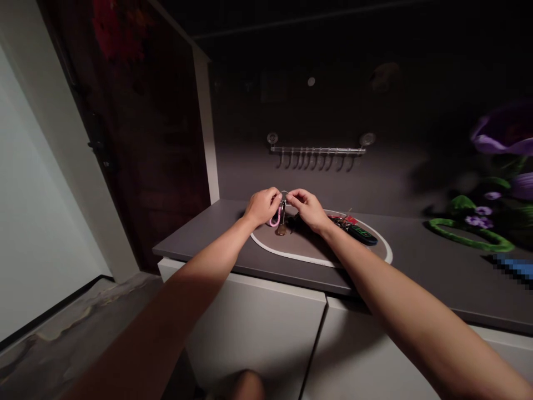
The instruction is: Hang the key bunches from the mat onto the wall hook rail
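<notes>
Hands (263,205) (308,209) hold a key ring (283,213) near the mat's (291,245) far edge.

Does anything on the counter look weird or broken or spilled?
Yes, one thing: the blue thing on the counter, at the picture's right edge, looks chopped into little squares, so I can't tell what it is. The pile on the mat is jumbled, but I see nothing spilled or plainly broken.
</notes>
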A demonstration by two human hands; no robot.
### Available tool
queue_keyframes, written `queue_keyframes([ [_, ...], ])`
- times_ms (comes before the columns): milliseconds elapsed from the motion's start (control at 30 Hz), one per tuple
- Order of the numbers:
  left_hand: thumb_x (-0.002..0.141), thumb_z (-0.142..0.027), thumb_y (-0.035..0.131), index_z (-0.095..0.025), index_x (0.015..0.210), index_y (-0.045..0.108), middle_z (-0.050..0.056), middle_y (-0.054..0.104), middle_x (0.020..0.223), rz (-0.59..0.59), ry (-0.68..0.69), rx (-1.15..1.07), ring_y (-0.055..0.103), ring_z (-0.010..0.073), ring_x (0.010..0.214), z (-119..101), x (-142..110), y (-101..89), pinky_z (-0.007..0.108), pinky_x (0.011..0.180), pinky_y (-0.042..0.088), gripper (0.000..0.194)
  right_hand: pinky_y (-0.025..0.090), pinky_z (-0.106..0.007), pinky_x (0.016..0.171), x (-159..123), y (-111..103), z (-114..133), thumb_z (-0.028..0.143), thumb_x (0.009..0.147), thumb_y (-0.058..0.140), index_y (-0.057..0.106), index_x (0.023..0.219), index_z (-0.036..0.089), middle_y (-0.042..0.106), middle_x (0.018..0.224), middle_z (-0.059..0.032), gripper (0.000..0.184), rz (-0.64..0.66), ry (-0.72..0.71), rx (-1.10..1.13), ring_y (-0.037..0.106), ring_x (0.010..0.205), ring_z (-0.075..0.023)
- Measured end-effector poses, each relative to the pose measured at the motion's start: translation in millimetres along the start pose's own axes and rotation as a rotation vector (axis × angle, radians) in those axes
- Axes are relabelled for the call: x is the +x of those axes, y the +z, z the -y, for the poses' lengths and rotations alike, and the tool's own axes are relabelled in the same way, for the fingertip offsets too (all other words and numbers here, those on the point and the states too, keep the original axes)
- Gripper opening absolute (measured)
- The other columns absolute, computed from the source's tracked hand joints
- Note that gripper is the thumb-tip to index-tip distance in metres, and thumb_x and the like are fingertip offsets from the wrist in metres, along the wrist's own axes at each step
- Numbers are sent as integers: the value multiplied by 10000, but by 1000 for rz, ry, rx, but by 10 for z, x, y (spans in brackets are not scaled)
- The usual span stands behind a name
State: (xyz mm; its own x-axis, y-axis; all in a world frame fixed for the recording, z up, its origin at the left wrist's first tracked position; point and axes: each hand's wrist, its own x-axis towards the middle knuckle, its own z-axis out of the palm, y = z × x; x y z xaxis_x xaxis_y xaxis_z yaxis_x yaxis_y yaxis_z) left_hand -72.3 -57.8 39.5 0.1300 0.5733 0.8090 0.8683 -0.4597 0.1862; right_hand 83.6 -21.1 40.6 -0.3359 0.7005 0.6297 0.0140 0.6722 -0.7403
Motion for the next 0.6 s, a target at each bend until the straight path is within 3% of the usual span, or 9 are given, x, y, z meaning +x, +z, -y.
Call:
queue_keyframes([
  [133, 852, -318, 365, -172, 754, 535, 17, 587, 707, 23, -8, -162, 527, 126, 669, -14, 12, 50, 240, 660, 392, 244, 436, -268, 696, -9, 17, -8, 461, 646, 637, 539, 741, 162, 555, 718, 4, 328, -27, 96, 141, 498, 666, -99],
  [333, 830, -326, 398, -163, 711, 482, -34, 491, 602, -5, -239, -508, 470, 92, 576, -20, 17, 191, 206, 570, 376, 218, 445, -260, 665, -29, 45, -40, 479, 559, 703, 573, 736, 152, 579, 718, -13, 393, -63, 211, 277, 521, 662, -105],
  [600, 841, -316, 381, -169, 719, 480, -26, 513, 629, -51, -244, -491, 486, 96, 604, -26, -2, 238, 205, 592, 375, 215, 411, -244, 645, -5, 68, -14, 460, 541, 708, 583, 702, 150, 561, 678, 9, 371, -102, 193, 219, 487, 624, -89],
])
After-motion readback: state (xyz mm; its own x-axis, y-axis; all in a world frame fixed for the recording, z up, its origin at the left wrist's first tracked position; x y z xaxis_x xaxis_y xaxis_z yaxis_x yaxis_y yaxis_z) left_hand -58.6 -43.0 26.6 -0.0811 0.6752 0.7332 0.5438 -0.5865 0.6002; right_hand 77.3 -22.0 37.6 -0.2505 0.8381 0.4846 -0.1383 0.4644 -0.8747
